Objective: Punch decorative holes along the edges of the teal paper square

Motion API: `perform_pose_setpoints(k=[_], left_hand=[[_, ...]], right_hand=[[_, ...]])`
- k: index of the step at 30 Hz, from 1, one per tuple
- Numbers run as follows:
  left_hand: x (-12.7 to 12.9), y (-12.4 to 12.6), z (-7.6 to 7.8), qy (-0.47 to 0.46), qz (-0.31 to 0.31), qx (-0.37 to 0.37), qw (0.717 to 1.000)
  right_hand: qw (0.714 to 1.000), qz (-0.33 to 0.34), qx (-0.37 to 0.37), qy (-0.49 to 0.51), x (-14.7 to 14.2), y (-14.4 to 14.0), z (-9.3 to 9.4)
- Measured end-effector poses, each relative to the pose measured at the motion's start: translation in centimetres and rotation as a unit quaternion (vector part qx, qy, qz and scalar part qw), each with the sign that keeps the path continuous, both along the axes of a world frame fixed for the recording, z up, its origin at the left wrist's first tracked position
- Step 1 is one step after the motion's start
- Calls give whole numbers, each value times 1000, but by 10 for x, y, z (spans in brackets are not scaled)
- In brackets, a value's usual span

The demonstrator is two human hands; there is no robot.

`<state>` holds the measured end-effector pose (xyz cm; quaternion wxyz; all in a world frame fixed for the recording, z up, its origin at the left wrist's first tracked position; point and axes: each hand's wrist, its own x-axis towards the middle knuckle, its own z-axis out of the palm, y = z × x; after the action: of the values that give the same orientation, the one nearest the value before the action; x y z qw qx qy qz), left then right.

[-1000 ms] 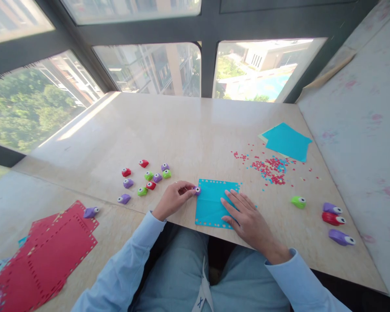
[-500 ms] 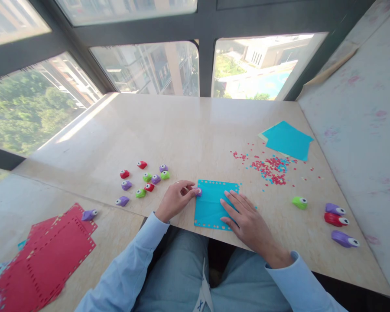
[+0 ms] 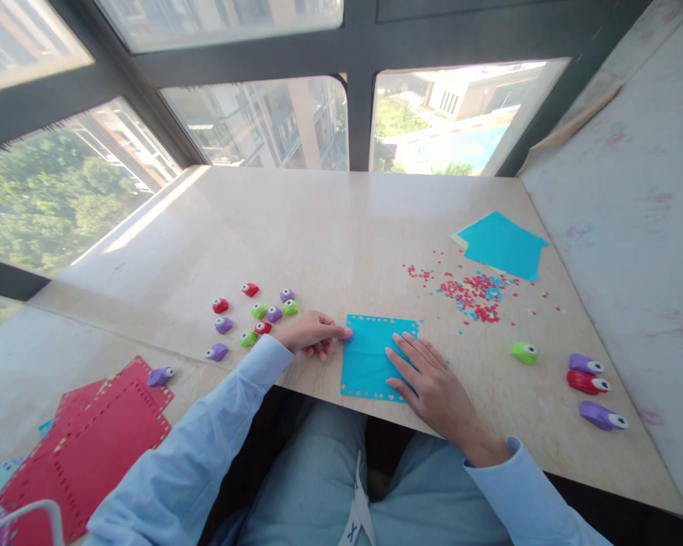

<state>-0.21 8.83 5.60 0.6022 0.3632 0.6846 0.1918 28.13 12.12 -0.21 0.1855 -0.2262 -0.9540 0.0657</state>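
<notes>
Pressing flat, the right hand (image 3: 432,379) spreads on the blue sheet (image 3: 369,356); at nine o'clock, the left hand (image 3: 313,334) seemingly pinches a purple punch (image 3: 347,332).

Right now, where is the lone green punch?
In the head view, the green punch sits on the table's right side, between the right hand and three punches farther right.

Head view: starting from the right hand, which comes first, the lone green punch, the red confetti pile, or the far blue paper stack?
From the right hand:
1. Green punch, just to its right.
2. Red confetti pile, farther up the table.
3. Blue paper stack, farthest, toward the window.
</notes>
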Motion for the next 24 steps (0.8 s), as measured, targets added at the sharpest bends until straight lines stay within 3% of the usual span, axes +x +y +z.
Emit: perform_pose_setpoints(k=[9,24], left_hand=[[4,-3,-1,-21,20,-48,998],[7,-1,1,-29,56,-29,998]], right_hand=[[1000,2,12,6,-1,0,-2],[1000,5,5,16,1,1,-4]])
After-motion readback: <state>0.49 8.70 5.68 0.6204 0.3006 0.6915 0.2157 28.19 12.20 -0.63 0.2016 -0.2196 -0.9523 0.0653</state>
